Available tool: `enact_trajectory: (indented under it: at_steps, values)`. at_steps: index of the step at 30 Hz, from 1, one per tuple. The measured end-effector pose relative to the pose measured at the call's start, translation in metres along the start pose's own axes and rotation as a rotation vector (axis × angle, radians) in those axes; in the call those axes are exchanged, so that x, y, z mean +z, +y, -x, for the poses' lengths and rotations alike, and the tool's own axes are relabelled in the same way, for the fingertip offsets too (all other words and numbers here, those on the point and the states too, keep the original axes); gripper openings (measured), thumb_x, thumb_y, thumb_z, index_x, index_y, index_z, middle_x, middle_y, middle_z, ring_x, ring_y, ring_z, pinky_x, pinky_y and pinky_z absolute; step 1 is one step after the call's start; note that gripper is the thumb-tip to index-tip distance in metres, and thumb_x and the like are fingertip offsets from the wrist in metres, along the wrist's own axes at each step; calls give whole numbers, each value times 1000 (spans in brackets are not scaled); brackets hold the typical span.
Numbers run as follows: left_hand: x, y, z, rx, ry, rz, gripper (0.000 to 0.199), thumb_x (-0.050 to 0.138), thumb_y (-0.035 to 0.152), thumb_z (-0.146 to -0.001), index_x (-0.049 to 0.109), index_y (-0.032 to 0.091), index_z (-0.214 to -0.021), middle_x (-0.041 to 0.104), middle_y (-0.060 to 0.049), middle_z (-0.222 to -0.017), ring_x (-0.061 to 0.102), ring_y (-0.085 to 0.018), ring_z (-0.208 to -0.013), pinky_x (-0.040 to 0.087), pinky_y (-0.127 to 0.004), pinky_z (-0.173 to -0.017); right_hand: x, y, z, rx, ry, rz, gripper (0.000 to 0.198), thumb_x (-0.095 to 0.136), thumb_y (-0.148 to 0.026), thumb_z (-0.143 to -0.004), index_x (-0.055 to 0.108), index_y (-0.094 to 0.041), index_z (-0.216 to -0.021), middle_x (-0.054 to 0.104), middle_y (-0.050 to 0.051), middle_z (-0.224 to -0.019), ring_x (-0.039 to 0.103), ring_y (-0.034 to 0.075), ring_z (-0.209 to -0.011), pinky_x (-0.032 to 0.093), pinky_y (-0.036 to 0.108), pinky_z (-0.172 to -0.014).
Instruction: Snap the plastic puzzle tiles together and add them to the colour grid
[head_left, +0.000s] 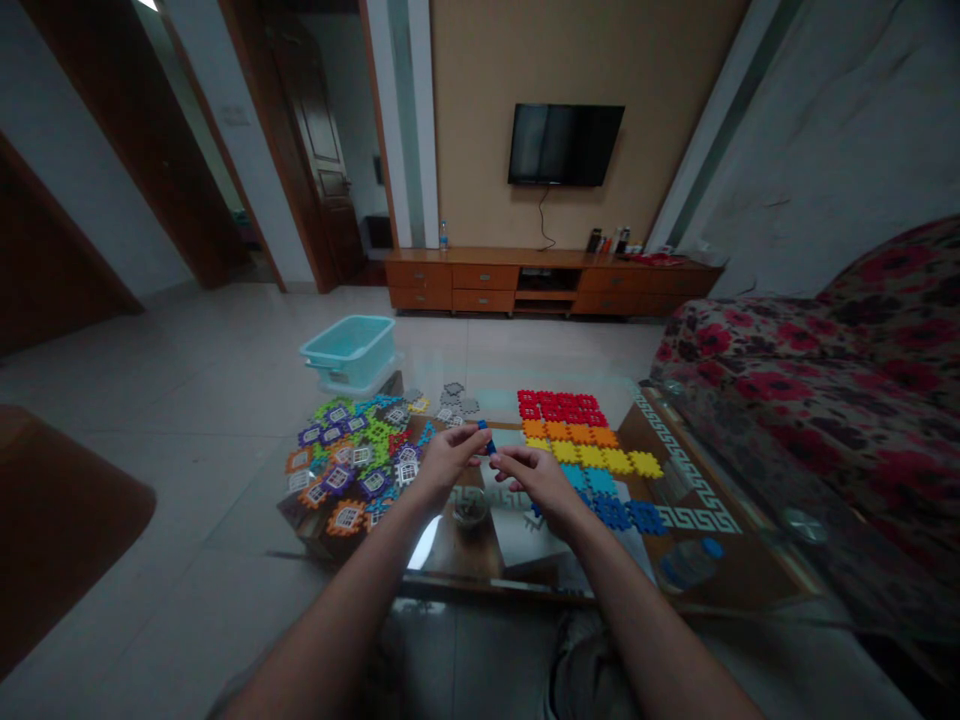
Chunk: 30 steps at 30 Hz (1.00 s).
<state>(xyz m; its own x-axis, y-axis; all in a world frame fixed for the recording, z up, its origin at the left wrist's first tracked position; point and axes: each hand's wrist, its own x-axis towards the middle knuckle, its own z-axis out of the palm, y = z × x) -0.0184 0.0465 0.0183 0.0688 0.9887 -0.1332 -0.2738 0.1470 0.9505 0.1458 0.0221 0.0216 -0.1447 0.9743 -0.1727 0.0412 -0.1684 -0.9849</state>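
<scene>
Between my left hand (pixel 452 458) and my right hand (pixel 538 480) is a dark blue plastic interlocking tile (pixel 486 437), seen nearly edge-on. The fingertips of both hands pinch it above the glass table. To the right lie joined rows of notched tiles: red tiles (pixel 561 407), orange tiles (pixel 568 433), yellow tiles (pixel 604 457), light blue tiles (pixel 600 481) and dark blue tiles (pixel 646 517), the last partly hidden by my right hand. Left of my hands spreads a loose pile of mixed-colour tiles (pixel 361 455), many with window-like grids.
Several grey tiles (pixel 454 400) lie beyond my left hand. A turquoise plastic bin (pixel 351 342) stands at the table's far left. A glass bowl (pixel 470 508) sits near my left forearm, and a water bottle (pixel 686 565) lies near the front right. A flowered sofa (pixel 750 345) flanks the right side.
</scene>
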Motion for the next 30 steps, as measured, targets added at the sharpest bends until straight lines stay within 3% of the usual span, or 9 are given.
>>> enact_trajectory:
  at_steps: [17, 30]
  values:
    - [0, -6, -3, -7, 6, 108, 48, 89, 42, -60, 73, 12, -95, 71, -9, -94, 67, -16, -79, 54, -26, -70, 3, -4, 1, -1, 39, -10, 40, 76, -46, -67, 73, -15, -91, 70, 4, -80, 61, 17, -71, 41, 27, -60]
    - [1, -4, -2, -5, 18, 78, 51, 88, 43, -61, 73, 12, -98, 71, -11, -101, 67, -17, -81, 53, -25, -67, 4, -6, 1, 7, 44, -3, 40, 76, -46, -66, 73, -17, -93, 72, 5, -83, 62, 17, -72, 42, 27, -60]
